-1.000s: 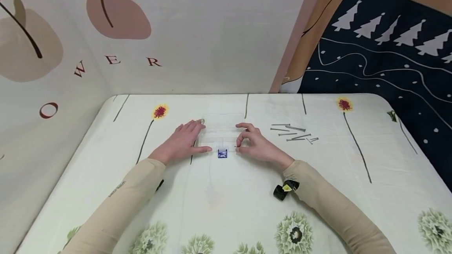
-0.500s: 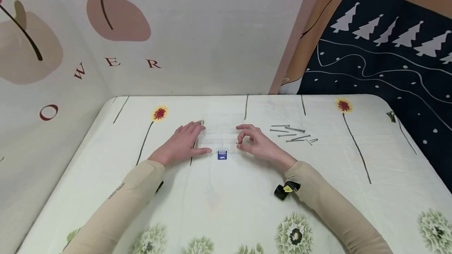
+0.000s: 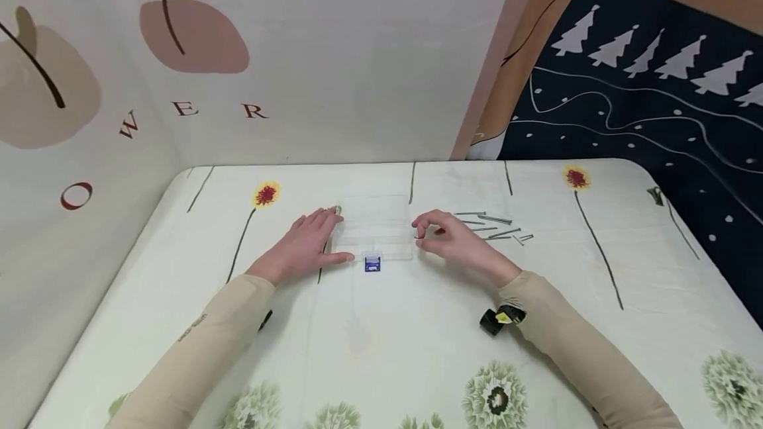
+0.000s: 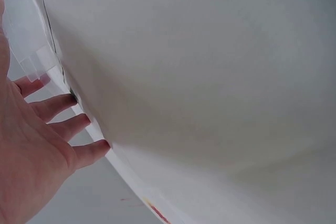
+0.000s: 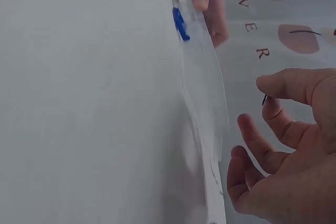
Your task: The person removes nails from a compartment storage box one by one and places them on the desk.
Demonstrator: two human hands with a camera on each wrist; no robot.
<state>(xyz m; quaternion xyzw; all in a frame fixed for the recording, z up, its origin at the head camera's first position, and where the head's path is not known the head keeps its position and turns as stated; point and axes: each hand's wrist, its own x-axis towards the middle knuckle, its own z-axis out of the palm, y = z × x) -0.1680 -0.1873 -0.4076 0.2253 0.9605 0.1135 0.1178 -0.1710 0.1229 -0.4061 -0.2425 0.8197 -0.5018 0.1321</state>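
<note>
A clear plastic box [image 3: 372, 220] with a blue latch [image 3: 372, 263] on its near side lies on the table. My left hand [image 3: 301, 247] rests along its left side, fingers spread and straight, thumb at the near left corner. In the left wrist view, fingertips [image 4: 39, 82] lie by the box's edge [image 4: 26, 35]. My right hand [image 3: 447, 240] is just right of the box, apart from it. Between thumb and index finger it pinches a thin dark nail [image 5: 264, 99]; mostly its tip shows, the rest hidden by the fingers. The other fingers are bent loosely.
Several loose nails [image 3: 499, 220] lie scattered right of my right hand. A white flowered cloth [image 3: 357, 343] covers the table. A pale curtain [image 3: 334, 85] rises behind it, and a dark cloth with printed trees [image 3: 650, 104] hangs at the right.
My right hand has moved right, away from the box's right edge and nearer the loose nails, still pinching the nail. The left hand stays at the box's left side.
</note>
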